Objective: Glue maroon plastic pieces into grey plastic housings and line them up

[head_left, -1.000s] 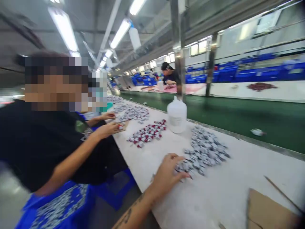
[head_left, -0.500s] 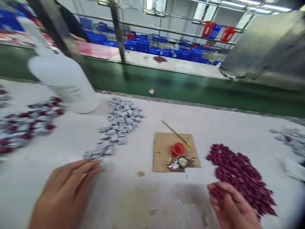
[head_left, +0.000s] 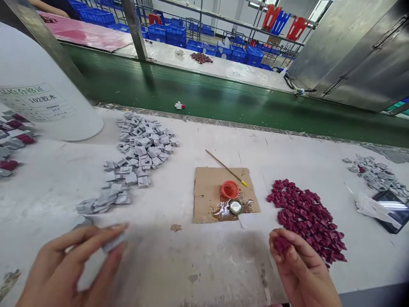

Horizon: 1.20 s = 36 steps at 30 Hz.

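Between the thumb and fingers of my left hand (head_left: pixel 75 266) is a small grey plastic part (head_left: pixel 113 242), slightly blurred. A heap of similar grey parts (head_left: pixel 143 147) spreads just beyond that hand. My right hand (head_left: pixel 302 268) pinches a small dark red plastic part (head_left: pixel 281 245), largely covered by the fingers. Beside it lies a pile of dark red parts (head_left: pixel 308 217). In the middle, a piece of cardboard (head_left: pixel 204 183) carries a red cap-like cup (head_left: pixel 229 189), a small round metal cap (head_left: pixel 235 207) in spilled wet liquid, and a thin stick with a yellow tip (head_left: pixel 226 168).
A large white bottle (head_left: pixel 41 98) stands at left, near joined grey-and-red parts (head_left: pixel 15 136). More grey parts (head_left: pixel 378 172) and a dark phone-like device (head_left: pixel 394 209) lie at right. Beyond the table runs a green conveyor belt (head_left: pixel 220 102), bearing one grey-and-red piece (head_left: pixel 180 105).
My left hand has drawn away from the grey heap with a grey part in its fingers. My right hand keeps its dark red part. The camera view has shifted and tilted down.
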Each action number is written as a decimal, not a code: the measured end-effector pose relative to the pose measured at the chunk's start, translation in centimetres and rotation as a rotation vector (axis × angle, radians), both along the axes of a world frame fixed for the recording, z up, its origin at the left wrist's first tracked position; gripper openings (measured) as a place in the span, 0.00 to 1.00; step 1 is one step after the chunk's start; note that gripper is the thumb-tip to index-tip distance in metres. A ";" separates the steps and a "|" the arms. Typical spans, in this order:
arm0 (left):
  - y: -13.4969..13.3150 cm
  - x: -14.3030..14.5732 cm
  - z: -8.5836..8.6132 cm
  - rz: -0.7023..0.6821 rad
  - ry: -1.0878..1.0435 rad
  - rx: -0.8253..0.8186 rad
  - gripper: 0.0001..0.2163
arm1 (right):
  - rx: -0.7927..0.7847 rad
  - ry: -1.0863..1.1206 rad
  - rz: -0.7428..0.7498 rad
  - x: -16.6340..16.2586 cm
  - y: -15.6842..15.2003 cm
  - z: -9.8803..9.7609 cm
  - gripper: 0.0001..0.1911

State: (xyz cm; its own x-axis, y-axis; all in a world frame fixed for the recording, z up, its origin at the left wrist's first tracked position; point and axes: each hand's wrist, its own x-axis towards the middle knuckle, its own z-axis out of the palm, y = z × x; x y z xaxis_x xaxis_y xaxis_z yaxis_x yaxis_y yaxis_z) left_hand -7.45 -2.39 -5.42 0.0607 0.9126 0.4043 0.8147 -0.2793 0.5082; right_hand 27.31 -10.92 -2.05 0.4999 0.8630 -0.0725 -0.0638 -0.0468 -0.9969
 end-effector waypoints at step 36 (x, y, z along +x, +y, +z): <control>-5.1 12.6 1.0 -0.522 -0.302 -0.051 0.09 | 0.390 -1.270 0.263 -1.5 6.3 0.2 0.15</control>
State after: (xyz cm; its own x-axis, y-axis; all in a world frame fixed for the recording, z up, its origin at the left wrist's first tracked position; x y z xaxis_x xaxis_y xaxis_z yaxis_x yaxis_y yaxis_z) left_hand 5.20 -7.51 -4.41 0.3953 0.8119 0.4295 0.3942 -0.5723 0.7191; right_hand 25.85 -4.59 -1.86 -0.1439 0.8008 0.5814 0.8701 0.3822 -0.3111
